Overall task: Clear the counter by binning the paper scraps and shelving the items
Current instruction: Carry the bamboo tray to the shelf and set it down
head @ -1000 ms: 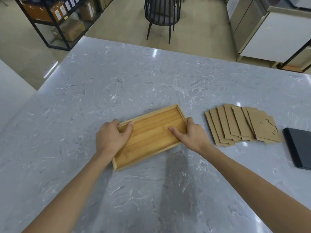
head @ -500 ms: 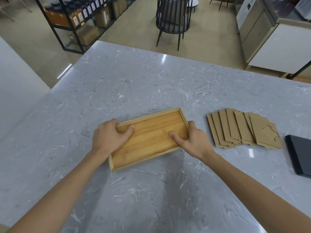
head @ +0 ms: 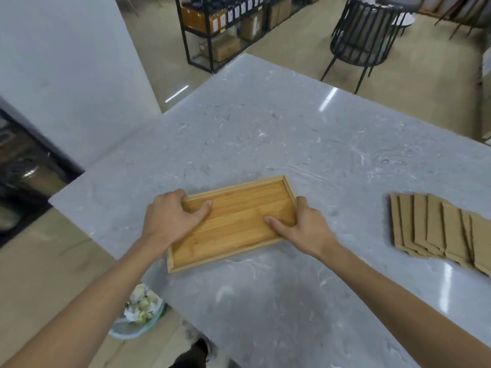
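A person's two hands grip a shallow wooden tray (head: 233, 221) on a grey marble counter (head: 265, 134), near its left edge. The left hand (head: 170, 219) clamps one short end, thumb inside; the right hand (head: 305, 227) clamps the other. A fanned row of cardboard pieces (head: 435, 227) lies well apart to the right. Below the counter edge, a bin (head: 138, 314) holds what looks like crumpled paper.

Both forearms are bare to the frame edge, the left hand (head: 170, 216) and right hand (head: 305, 229) ungloved, without rings.
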